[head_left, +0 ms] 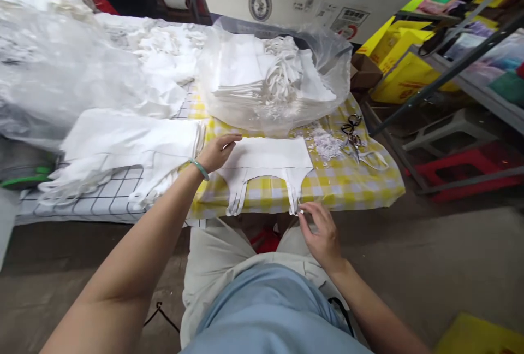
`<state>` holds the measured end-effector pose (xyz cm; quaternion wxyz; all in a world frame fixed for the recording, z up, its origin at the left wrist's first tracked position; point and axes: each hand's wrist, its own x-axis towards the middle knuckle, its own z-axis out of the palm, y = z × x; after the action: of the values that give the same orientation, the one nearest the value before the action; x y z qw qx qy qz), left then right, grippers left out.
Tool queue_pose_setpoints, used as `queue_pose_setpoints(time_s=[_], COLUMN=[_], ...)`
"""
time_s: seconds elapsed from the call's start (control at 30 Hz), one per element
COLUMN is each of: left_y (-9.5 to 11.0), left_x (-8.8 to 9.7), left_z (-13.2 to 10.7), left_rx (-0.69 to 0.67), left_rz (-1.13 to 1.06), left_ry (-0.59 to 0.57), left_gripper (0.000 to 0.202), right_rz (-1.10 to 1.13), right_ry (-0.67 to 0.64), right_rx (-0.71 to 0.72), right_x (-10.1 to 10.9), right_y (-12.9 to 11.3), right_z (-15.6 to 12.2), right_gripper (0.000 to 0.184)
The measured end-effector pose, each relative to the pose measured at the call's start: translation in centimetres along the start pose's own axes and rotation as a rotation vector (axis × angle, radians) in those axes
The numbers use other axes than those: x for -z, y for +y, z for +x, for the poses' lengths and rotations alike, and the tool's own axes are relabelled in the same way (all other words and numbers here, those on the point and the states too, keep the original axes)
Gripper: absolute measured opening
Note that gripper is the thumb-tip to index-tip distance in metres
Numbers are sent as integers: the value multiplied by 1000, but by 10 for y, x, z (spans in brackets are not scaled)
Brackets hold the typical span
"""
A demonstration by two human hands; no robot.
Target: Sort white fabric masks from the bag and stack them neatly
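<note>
Centrally placed white fabric garment (270, 153): one, flat on the yellow-and-white checked bench (368, 193); panel's long axis left to right, two sets of thin white straps (237, 195) pointing to the near edge.
Right hand (325, 234): one, the nearer hand to the straps; the right-hand set lies just left of its fingers. Thumb and index narrow, pinching a small white piece (302, 211); whether it joins the strap cannot be told.
Left hand (216, 152): one, at the garment's far left corner, wearing one pale green bangle (199, 169); fingers bent, close together; grip on fabric cannot be told.
White garment stack (126, 133): one, left of the garment; layers not countable.
Translucent plastic bags (229, 108): two, one far, one far left.
Black-handled metal scissors (354, 141): right; at least one pair, overlap obscures the count.
White scraps (327, 145): one heap, between garment and scissors.
</note>
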<state>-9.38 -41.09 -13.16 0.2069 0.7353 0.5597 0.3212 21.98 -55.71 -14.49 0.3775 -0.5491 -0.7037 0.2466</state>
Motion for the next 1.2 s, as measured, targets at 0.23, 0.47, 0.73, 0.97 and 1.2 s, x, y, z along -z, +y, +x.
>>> queue_pose_setpoints(time_s=[0.23, 0.47, 0.73, 0.97, 1.2], left_y=[-5, -5, -9, 8, 57], left_x=[-2, -13, -16, -19, -86], left_z=[-34, -41, -41, -32, 3], left_rx=[-45, 30, 59, 40, -191], left_rz=[348, 533, 537, 518, 87], left_ry=[-223, -387, -387, -302, -115], left_gripper=[47, 59, 59, 48, 28], right_rz=[763, 854, 1086, 191, -466], right_ry=[-540, -640, -699, -311, -58], right_rx=[-691, -790, -850, -89, -62], right_x=[-89, -118, -124, -57, -24], right_y=[-45, -59, -66, -40, -1], right_z=[-2, -12, -15, 17, 102], right_gripper=[28, 52, 34, 11, 14])
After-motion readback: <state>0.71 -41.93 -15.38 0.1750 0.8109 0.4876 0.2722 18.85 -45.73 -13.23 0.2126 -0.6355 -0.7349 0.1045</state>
